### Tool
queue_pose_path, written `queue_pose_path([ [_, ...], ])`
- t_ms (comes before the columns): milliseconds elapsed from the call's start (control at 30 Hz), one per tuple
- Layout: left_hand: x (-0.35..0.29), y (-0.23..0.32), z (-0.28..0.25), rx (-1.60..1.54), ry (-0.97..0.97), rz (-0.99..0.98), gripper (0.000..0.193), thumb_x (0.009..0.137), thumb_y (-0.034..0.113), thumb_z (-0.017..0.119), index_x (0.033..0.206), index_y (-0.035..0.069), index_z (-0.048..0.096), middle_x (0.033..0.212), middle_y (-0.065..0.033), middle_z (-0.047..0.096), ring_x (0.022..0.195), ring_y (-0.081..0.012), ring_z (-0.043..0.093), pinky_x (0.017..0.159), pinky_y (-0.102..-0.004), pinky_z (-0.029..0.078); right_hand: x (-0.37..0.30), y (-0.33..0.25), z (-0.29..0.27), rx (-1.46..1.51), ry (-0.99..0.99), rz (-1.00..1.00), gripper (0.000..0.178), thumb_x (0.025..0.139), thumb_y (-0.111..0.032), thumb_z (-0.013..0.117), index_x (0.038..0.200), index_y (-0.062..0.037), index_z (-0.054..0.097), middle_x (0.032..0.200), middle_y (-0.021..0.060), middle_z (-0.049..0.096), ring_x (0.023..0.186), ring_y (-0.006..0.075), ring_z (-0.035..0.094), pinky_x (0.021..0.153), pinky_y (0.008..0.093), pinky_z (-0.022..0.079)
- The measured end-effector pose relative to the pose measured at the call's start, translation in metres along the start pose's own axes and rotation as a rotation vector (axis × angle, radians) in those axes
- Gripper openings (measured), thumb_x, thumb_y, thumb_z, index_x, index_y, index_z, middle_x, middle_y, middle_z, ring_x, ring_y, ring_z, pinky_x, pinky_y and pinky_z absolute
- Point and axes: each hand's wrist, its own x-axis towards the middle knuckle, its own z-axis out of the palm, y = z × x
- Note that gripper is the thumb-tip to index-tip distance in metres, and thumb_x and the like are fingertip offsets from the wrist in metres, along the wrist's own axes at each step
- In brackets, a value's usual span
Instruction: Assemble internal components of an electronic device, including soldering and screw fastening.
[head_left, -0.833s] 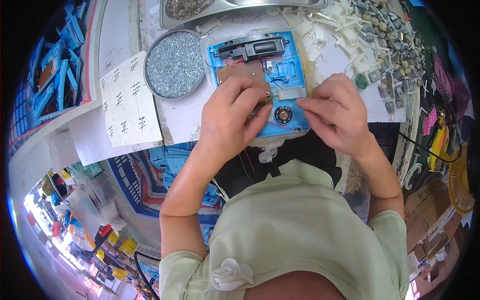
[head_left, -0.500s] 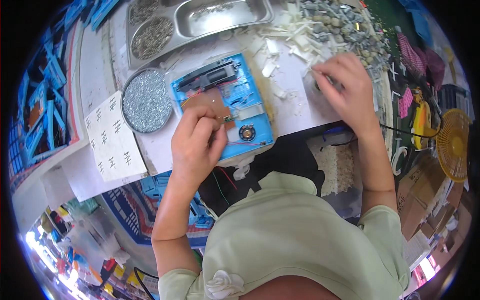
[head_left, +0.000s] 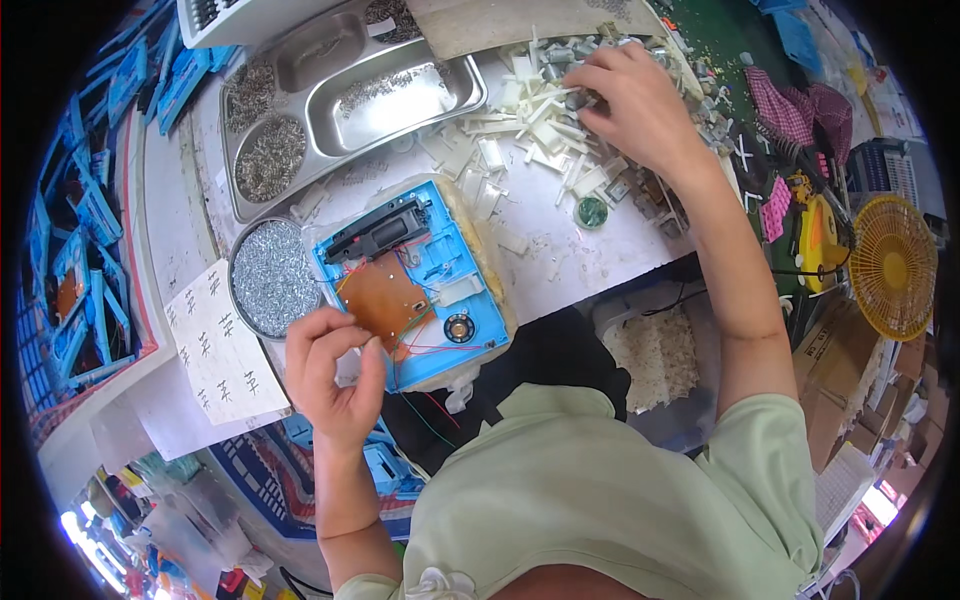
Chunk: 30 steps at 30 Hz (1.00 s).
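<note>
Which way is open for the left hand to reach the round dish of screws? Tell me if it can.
Probably yes. The left hand sits at the blue housing's near-left corner, right beside the round dish of screws, with only bare tabletop and nothing standing between them.

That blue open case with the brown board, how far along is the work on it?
Done: the blue case lies open with a brown board, thin wires and a small round speaker inside. In hand: the left hand rests at its edge, while the right hand reaches into the pile of white plastic parts. Left: the case is not closed.
</note>
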Motion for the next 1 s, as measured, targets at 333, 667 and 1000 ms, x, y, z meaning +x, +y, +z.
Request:
queue_pose_path([
  [333, 0.104, 0.028, 0.010, -0.131, -0.164, -0.006, 0.015, 0.088, 0.002, 0.076, 0.101, 0.000, 0.070, 0.092, -0.0049, 0.070, 0.079, -0.0103, 0.062, 0.072, -0.0255, 0.051, -0.007, 0.005, -0.029, 0.280, -0.118, 0.378, 0.035, 0.088, -0.029, 0.079, 0.110, -0.0029, 0.070, 0.093, 0.0133, 0.072, 0.078, 0.0211, 0.068, 0.073, 0.0334, 0.053],
  [667, 0.161, 0.076, 0.035, -0.376, -0.662, -0.148, 0.028, 0.090, 0.021, 0.078, 0.097, -0.005, 0.074, 0.075, -0.0123, 0.069, 0.065, -0.0186, 0.064, 0.060, -0.0299, 0.050, -0.032, -0.078, -0.066, 0.974, 0.003, 0.129, 0.026, 0.086, -0.004, 0.077, 0.110, 0.0033, 0.067, 0.106, 0.0037, 0.067, 0.093, 0.0127, 0.060, 0.085, 0.0275, 0.049],
  [1000, 0.147, 0.068, 0.059, -0.388, -0.489, -0.009, 0.037, 0.074, 0.024, 0.089, 0.094, -0.001, 0.072, 0.076, -0.0105, 0.071, 0.070, -0.0203, 0.071, 0.066, -0.0330, 0.056, -0.050, -0.075, -0.041, 1.655, -0.131, 0.422, 0.033, 0.100, -0.014, 0.067, 0.130, 0.0007, 0.062, 0.099, 0.0075, 0.075, 0.087, 0.0157, 0.071, 0.076, 0.0288, 0.056],
])
